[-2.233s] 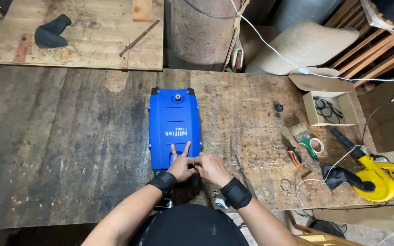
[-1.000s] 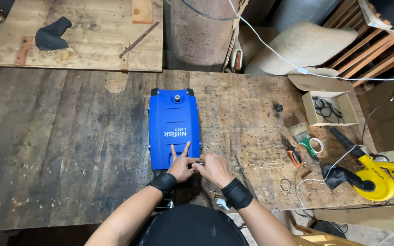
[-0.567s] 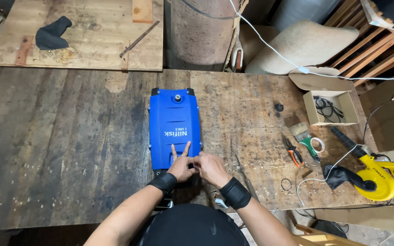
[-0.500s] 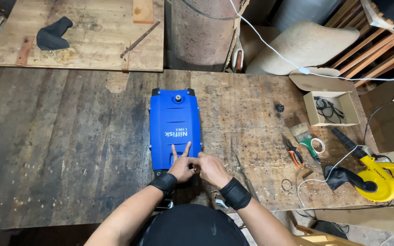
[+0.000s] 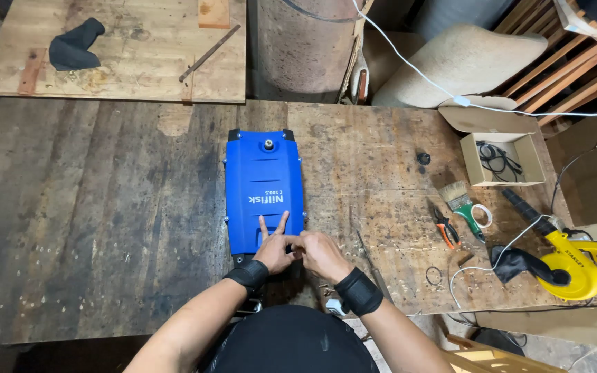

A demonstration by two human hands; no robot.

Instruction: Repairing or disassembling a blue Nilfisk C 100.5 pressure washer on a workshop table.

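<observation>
A blue plastic machine housing [image 5: 264,176] lies flat on the worn wooden workbench [image 5: 105,221], with a brass fitting at its far end. Both my hands are at its near end, and each wrist wears a black band. My left hand [image 5: 274,250] rests on the housing with two fingers stretched out in a V. My right hand [image 5: 323,254] sits right beside it, fingers curled and pinched toward the left hand at the housing's near edge. Whether something small is between those fingers is hidden.
To the right lie a thin metal tool [image 5: 369,257], orange-handled pliers [image 5: 445,229], a paintbrush [image 5: 466,206], a tape roll [image 5: 484,215], a small black knob [image 5: 423,158], an open cardboard box [image 5: 502,162] and a yellow blower [image 5: 578,262]. A board with a black cloth [image 5: 74,45] lies behind.
</observation>
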